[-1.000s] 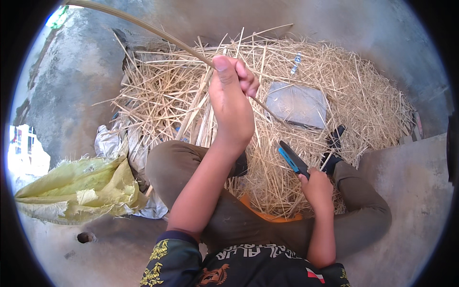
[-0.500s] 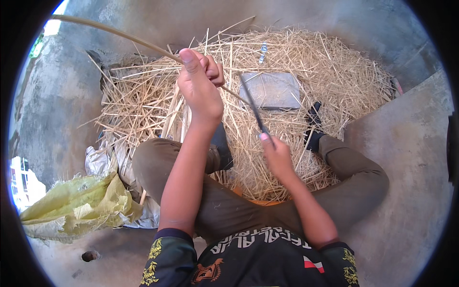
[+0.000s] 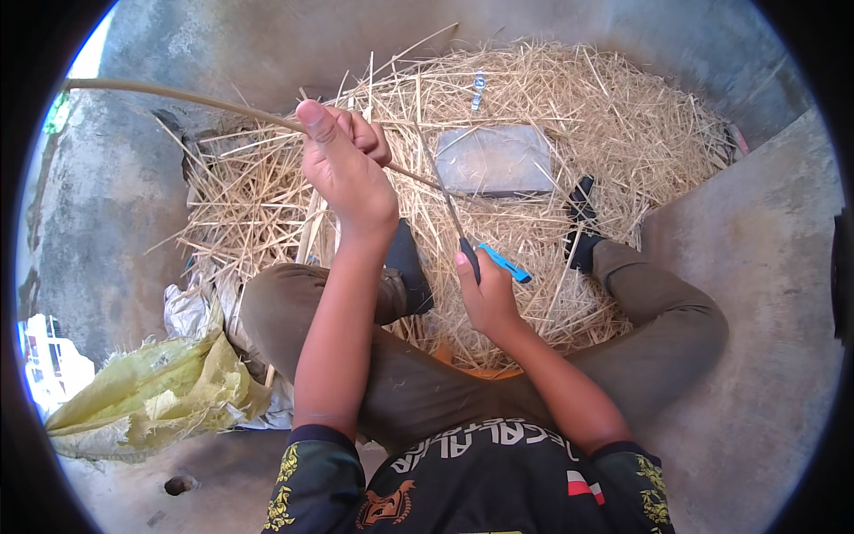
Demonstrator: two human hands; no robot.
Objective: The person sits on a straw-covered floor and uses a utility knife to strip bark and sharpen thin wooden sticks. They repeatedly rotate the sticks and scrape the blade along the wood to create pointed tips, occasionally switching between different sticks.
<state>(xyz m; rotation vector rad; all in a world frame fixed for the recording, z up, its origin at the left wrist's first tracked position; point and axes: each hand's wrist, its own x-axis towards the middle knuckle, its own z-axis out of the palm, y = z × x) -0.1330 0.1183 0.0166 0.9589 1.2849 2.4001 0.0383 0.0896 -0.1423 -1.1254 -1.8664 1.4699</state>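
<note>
My left hand (image 3: pixel 351 169) is closed around a long, thin pale cane (image 3: pixel 191 97), thumb pointing up. One end of the cane runs off to the upper left; its short end slants down to the right. My right hand (image 3: pixel 489 298) grips the dark handle of a knife (image 3: pixel 451 203). The blade points up and away, crossing the cane near its lower end; whether the two touch I cannot tell. Just beyond my right fingers a blue box cutter (image 3: pixel 503 263) shows on the straw.
A grey stone block (image 3: pixel 495 160) sits in the straw-like shavings (image 3: pixel 614 116) between my legs and the wall. At the left lies a torn yellow sack (image 3: pixel 151 392). Concrete walls (image 3: pixel 747 258) enclose the spot. A small blue-and-white wrapper (image 3: pixel 479 89) lies beyond the block.
Both hands have shifted left, the cane with the left one, the knife and right hand also a little lower. The blue cutter has come into view beside the right hand.
</note>
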